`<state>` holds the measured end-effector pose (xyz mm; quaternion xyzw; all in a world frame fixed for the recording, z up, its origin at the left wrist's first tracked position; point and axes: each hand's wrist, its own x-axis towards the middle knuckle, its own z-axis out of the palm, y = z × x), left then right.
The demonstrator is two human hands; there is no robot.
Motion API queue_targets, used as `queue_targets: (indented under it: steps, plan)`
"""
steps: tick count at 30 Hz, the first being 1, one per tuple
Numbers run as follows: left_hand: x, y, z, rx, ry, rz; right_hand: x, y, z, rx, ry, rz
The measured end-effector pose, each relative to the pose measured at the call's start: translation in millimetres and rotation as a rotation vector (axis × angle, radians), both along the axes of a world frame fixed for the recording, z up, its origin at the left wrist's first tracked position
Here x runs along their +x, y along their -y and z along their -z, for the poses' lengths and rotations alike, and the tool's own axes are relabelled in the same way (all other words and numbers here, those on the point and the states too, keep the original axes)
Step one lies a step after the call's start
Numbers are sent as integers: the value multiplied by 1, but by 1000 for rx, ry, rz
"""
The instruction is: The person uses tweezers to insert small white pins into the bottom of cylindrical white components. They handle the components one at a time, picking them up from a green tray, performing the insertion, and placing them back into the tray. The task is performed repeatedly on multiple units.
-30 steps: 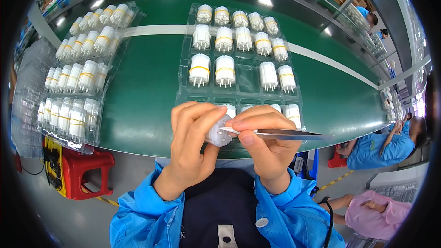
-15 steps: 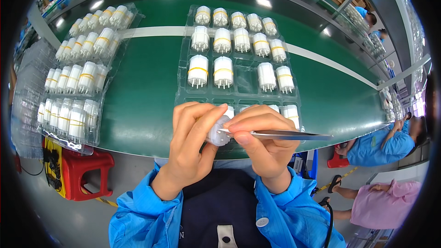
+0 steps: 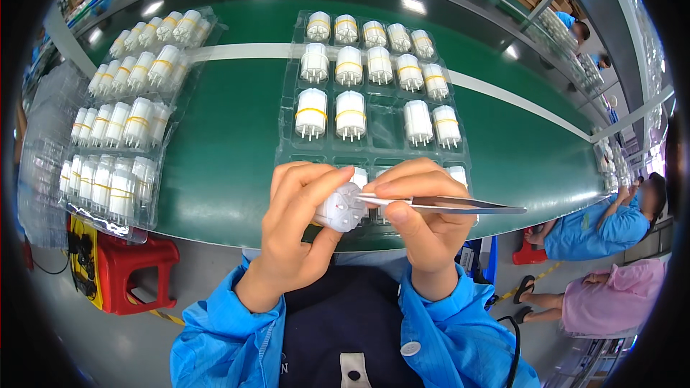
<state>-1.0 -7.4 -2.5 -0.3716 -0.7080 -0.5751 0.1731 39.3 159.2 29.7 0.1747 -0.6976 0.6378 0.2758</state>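
Just over the near edge of the bench, my left hand [image 3: 291, 226] is closed around a round, whitish plastic plug housing [image 3: 338, 211], with its end face turned toward my right hand. Fingers and thumb grip its sides. My right hand [image 3: 425, 226] pinches a pair of metal tweezers [image 3: 471, 205] lying almost level. Their tips meet or nearly touch the housing's face, where small recesses show; whether they hold anything is too small to tell. Behind both hands lies a clear plastic tray [image 3: 384, 152] of white cylinders with pins, most banded in yellow.
Another clear tray [image 3: 164, 165] with rows of similar white cylinders stands to the left, beside stacked clear trays [image 3: 54, 151]. The green bench top [image 3: 517, 140] has a white stripe across it. Below left is a red stool [image 3: 136, 273]. People sit at the right.
My left hand has turned the housing so more of its end face shows. My right hand has shifted slightly right, and the tweezers have come away a little from the face's middle.
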Motion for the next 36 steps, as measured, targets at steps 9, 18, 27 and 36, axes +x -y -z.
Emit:
queue_targets:
  steps: [9,18,27,36]
  plan:
    - [4,1,-3,23,88,51,-4,-2,-3,135,-78,-15]
    - [4,0,-2,32,78,51,-5,-1,-4,159,-85,-23]
    - [4,1,-3,12,30,36,-5,1,-4,138,-87,-5]
    - [0,0,-3,-43,-69,-48,-8,-1,-19,406,-68,23]
